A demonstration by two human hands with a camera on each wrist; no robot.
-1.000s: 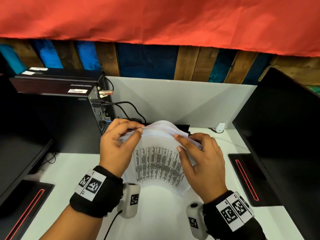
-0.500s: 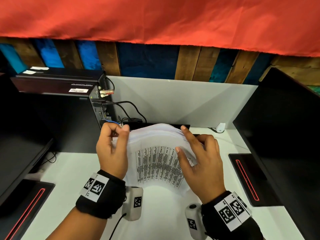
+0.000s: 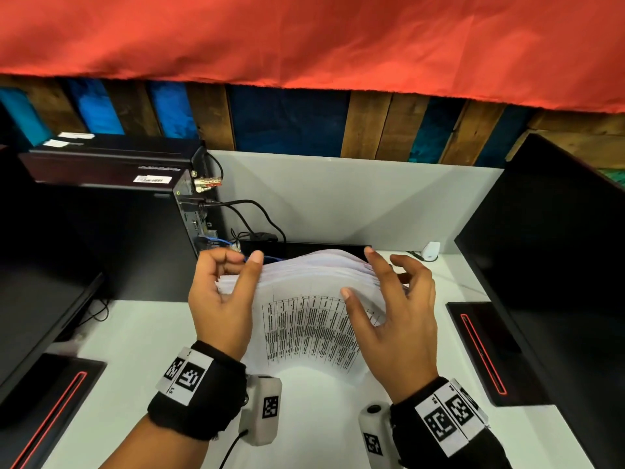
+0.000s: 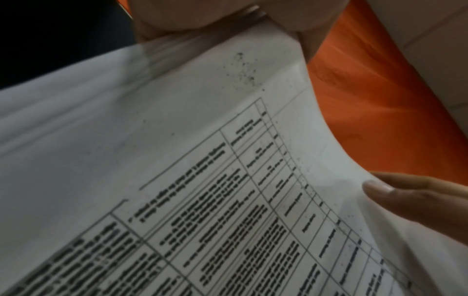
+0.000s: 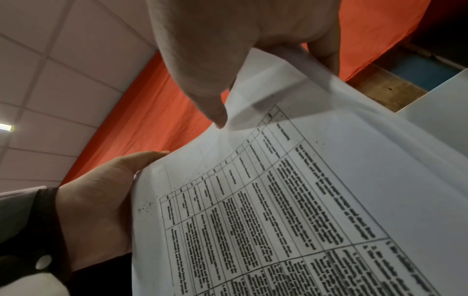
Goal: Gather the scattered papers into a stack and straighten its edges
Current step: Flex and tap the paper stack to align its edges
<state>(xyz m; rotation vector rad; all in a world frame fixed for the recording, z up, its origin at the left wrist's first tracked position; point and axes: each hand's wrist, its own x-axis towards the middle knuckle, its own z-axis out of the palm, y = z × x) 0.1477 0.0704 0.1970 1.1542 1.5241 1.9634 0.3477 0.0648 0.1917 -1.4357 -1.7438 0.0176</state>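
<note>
From the head view, the stack of papers [image 3: 304, 299] stands on its lower edge on the white bench [image 3: 135, 350], between the two hands, its sheets bowed and fanned at the top, the printed table facing the person; the left hand [image 3: 223, 299] flanks its left side edge with fingers loosely curled and thumb raised against the sheets, and the right hand [image 3: 392, 313] flanks its right side edge with fingers spread and straight, so neither clamps the stack and both lie equally near, one at each end of its width. From the left wrist, the top sheet [image 4: 202, 160] slopes away below the palm, the left fingers [image 4: 311, 40] touching its upper corner, a right fingertip resting at the far edge. From the right wrist, the right thumb [image 5: 212, 108] hovers just off the sheet while the left palm [image 5: 101, 200] presses flat on the opposite edge. Squaring, I judge, calls for pushing inward from both sides
</note>
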